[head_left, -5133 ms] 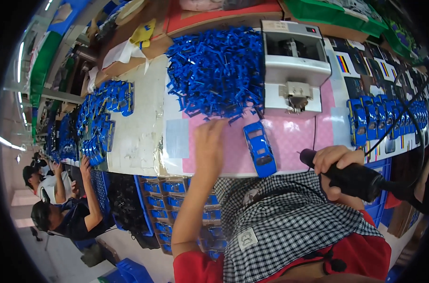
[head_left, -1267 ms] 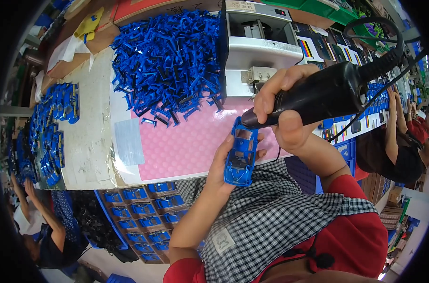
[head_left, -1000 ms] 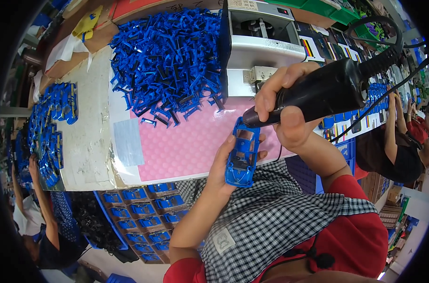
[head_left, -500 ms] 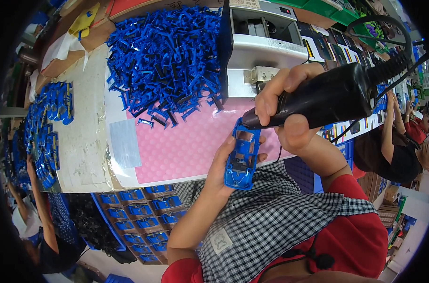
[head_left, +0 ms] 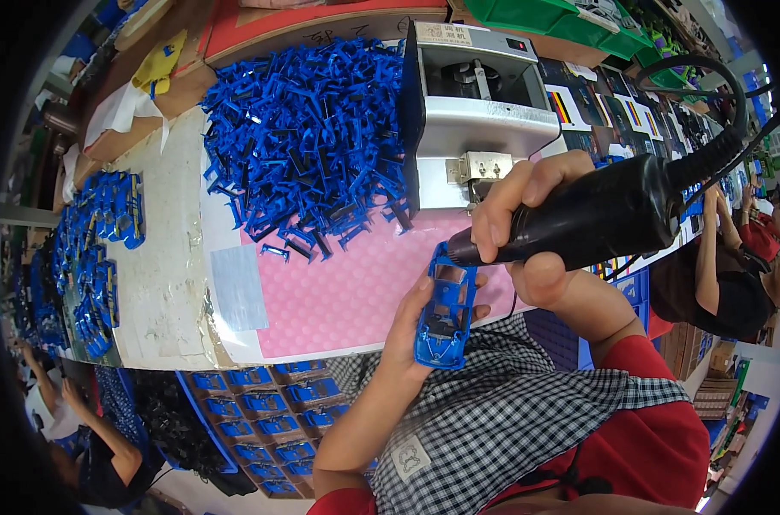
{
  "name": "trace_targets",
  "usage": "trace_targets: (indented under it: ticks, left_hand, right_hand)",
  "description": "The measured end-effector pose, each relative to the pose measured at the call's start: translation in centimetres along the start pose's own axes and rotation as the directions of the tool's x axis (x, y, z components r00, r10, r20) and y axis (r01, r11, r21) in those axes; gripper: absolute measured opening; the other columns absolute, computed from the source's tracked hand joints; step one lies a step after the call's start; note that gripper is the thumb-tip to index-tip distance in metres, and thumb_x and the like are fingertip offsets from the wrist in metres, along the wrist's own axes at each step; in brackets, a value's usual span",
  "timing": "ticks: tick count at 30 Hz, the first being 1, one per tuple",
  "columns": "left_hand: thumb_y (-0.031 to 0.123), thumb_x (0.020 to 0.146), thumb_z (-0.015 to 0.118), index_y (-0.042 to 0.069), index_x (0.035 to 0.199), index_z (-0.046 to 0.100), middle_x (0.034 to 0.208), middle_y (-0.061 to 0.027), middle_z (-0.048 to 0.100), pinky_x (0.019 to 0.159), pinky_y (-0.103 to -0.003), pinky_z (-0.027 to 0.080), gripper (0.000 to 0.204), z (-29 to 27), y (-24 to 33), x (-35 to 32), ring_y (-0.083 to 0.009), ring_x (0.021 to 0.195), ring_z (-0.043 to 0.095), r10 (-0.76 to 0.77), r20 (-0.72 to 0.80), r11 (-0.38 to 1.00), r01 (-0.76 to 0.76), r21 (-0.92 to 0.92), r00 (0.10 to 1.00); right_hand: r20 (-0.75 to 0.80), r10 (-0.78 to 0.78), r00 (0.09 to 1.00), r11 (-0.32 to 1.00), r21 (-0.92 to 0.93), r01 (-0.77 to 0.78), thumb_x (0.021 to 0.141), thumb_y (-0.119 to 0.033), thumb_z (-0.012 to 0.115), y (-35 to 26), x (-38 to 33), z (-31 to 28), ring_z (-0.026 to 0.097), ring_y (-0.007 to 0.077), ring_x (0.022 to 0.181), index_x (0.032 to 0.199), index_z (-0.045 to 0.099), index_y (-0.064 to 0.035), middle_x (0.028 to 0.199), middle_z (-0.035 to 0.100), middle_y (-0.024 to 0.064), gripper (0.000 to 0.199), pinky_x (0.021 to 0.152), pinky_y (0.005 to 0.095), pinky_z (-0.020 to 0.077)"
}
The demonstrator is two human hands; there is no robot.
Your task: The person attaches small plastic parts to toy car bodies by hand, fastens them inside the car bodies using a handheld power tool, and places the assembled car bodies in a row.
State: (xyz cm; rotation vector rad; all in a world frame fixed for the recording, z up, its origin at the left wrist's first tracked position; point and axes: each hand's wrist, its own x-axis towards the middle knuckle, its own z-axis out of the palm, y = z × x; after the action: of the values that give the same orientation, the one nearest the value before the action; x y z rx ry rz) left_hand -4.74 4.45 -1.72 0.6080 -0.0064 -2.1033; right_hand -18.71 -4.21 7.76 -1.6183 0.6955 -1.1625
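Note:
My left hand (head_left: 406, 327) grips a blue plastic toy car body (head_left: 451, 299) by its sides, thumb on the left and fingertips showing on the right. Its hollow, framed side faces up, with dark parts inside the near end. Wrapped in my right hand (head_left: 542, 276) is a black corded electric screwdriver (head_left: 603, 213), slanting down to the left. The tool's nose meets the car body's far end; the bit itself cannot be made out. Beyond both hands, a heap of small blue and black plastic parts (head_left: 313, 142) covers the back of the pink mat (head_left: 338, 300).
A silver screw feeder machine (head_left: 489, 124) stands behind my right hand. Blue assembled parts (head_left: 90, 257) lie at the table's left. Below the front edge is a divided tray (head_left: 266, 402) of blue car bodies. The screwdriver's cable (head_left: 729, 142) loops at right. Other people work on both sides.
The whole view has shifted, so table, hands and machine appear lower. My hands keep the same hold, the screwdriver still at the car body's far end.

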Motion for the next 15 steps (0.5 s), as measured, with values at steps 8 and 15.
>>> trace_targets:
  ticks: [8,15]
  left_hand:
    - [0.038,0.09,0.049,0.0,0.132,0.034,0.119,-0.0193,0.051,0.089,-0.042,0.048,0.058,0.0,-0.1,0.3,-0.0278,0.109,0.053,-0.001,-0.017,1.0,0.001,-0.018,1.0]
    - [0.037,0.09,0.05,0.001,0.13,0.036,0.116,-0.0165,0.053,0.085,-0.038,0.05,0.056,-0.4,-0.3,0.3,-0.0233,0.103,0.056,-0.013,-0.07,1.0,0.015,0.028,0.997]
  right_hand:
    - [-0.237,-0.019,0.971,0.972,0.222,0.073,0.066,-0.011,0.074,1.3,0.3,1.1,0.051,0.0086,0.058,0.084,0.05,-0.0043,0.068,0.055,0.0034,0.031,0.052,0.0208,0.0406]
    - [0.251,-0.154,0.956,0.98,0.16,0.117,0.071,-0.026,0.078,2.7,2.2,-0.4,0.055,0.0143,0.062,0.097,0.039,-0.0095,0.073,0.054,0.0083,0.049,0.056,0.0253,0.0467]
